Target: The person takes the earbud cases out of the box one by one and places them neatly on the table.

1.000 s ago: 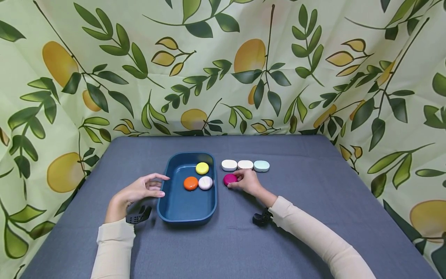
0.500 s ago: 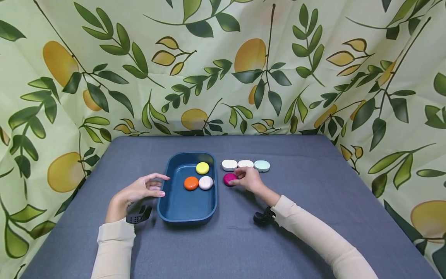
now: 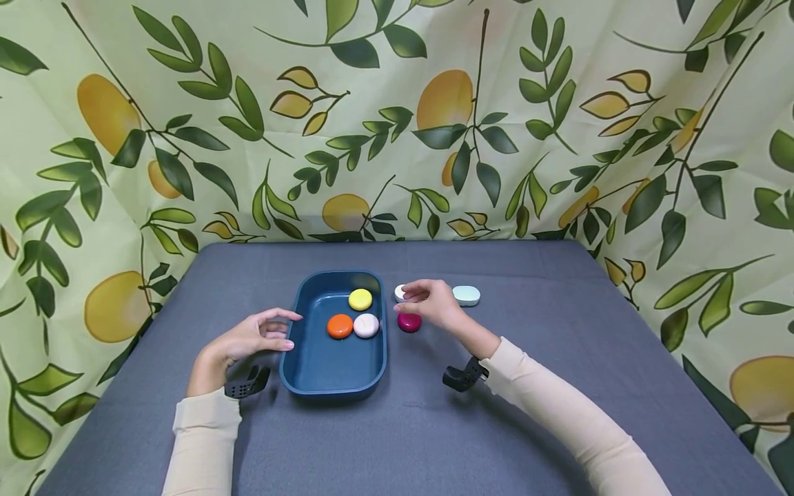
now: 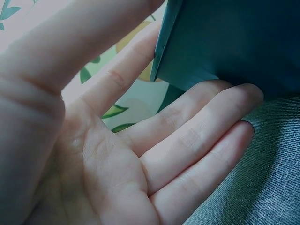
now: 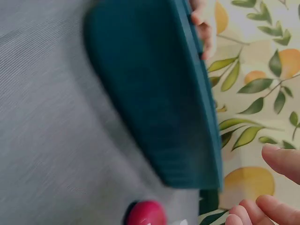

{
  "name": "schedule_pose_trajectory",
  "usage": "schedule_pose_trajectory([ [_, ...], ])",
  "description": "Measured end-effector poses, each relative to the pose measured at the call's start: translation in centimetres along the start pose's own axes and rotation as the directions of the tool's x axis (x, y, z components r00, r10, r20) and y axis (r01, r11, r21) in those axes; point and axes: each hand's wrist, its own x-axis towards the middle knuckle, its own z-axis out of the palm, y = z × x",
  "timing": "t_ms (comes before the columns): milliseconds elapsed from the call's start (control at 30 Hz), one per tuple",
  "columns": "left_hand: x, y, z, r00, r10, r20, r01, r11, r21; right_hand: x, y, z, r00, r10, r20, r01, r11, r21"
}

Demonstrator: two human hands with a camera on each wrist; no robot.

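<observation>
A dark blue rectangular tray (image 3: 333,365) stands on the table, with a yellow disc (image 3: 360,300), an orange disc (image 3: 340,326) and a whitish disc (image 3: 366,326) in it, all glossy and domed. My left hand (image 3: 248,336) touches the tray's left side with fairly straight fingers, some against the outer wall in the left wrist view. Just outside the tray's right side lies a magenta domed disc (image 3: 409,323). Over it hovers my right hand (image 3: 437,303), fingers apart and holding nothing. Behind that hand a white oval piece (image 3: 399,293) shows in part.
A pale mint oval piece (image 3: 467,296) lies right of my right hand. Blue-grey cloth (image 3: 397,441) covers the table. A leaf-and-fruit patterned curtain (image 3: 384,138) hangs behind it. Black wrist cameras (image 3: 465,375) sit under both wrists.
My right hand's fingers have come off the magenta disc and risen slightly, now covering the middle white oval and part of the left one. The left hand and tray stay put.
</observation>
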Motion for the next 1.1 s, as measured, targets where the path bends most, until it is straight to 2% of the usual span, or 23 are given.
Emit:
schedule_pose_trajectory([
  [133,0.0,0.0,0.0,1.000,-0.003,0.002,0.003,1.000,-0.001,0.4,-1.3,0.6,1.000,0.028,0.009,-0.028,0.999,0.032],
  [267,0.1,0.0,0.1,1.000,-0.001,-0.002,0.001,1.000,0.007,1.1,-2.3,1.5,1.000,0.019,0.018,-0.020,0.999,0.050],
  [433,0.0,0.0,0.0,1.000,-0.007,-0.003,0.007,1.000,0.012,2.2,-3.7,3.1,0.999,0.033,0.031,-0.034,0.999,0.024],
  [767,0.0,0.1,0.2,1.000,-0.010,-0.016,0.011,1.000,0.022,3.8,-5.5,7.0,0.984,0.153,0.091,-0.152,0.988,-0.018],
  [900,0.0,0.2,0.2,1.000,-0.012,-0.018,0.013,1.000,0.020,4.4,-6.0,8.3,0.977,0.204,0.067,-0.200,0.978,-0.068],
  [1100,0.0,0.2,0.1,1.000,-0.008,-0.013,0.009,1.000,0.018,5.1,-6.2,9.8,0.964,0.266,-0.005,-0.261,0.944,-0.203],
])
